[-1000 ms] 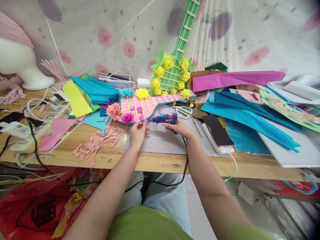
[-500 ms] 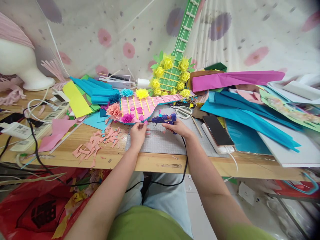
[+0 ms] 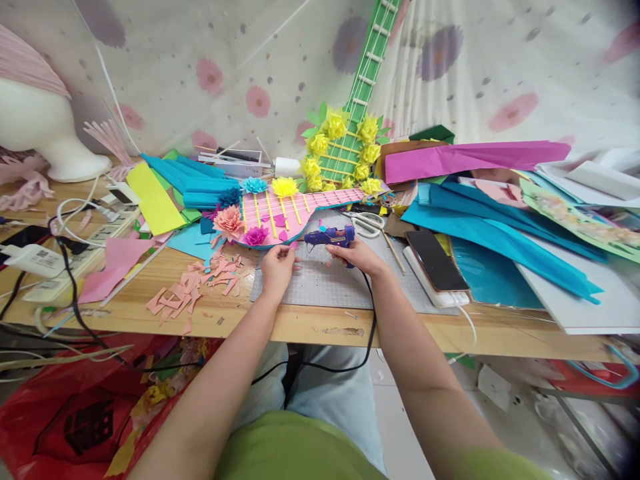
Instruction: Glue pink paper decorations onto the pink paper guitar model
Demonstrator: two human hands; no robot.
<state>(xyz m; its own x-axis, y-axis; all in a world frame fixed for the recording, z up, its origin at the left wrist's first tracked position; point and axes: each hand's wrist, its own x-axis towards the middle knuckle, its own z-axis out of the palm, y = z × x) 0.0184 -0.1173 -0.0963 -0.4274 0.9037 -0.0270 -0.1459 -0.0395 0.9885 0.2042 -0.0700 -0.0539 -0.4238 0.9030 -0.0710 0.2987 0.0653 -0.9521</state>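
My left hand [image 3: 278, 268] is closed in a pinch on a small magenta paper petal [image 3: 294, 245], just in front of a pink paper guitar. Wrapped in my right hand [image 3: 358, 256] is a dark blue hot glue gun [image 3: 327, 236], its nozzle pointing left toward the petal with a small gap between. The pink guitar [image 3: 300, 202] lies behind my hands, bearing yellow strips, loose magenta petals and several paper flowers, such as a coral flower [image 3: 229, 223] and a magenta flower [image 3: 255, 235]. Under my hands is a grey cutting mat [image 3: 320, 290].
Coral paper scraps [image 3: 193, 288] lie left of the mat. To the right are scissors [image 3: 367, 225], a wooden stick [image 3: 395, 253] and a phone [image 3: 436, 260] on a white power bank. A green paper guitar [image 3: 345, 150] with yellow flowers leans behind. The glue gun's black cord [image 3: 371, 333] hangs over the table edge.
The glue gun's nozzle has drawn back very slightly to the right from the petal. My left hand has hardly moved, and everything else stays as it was.
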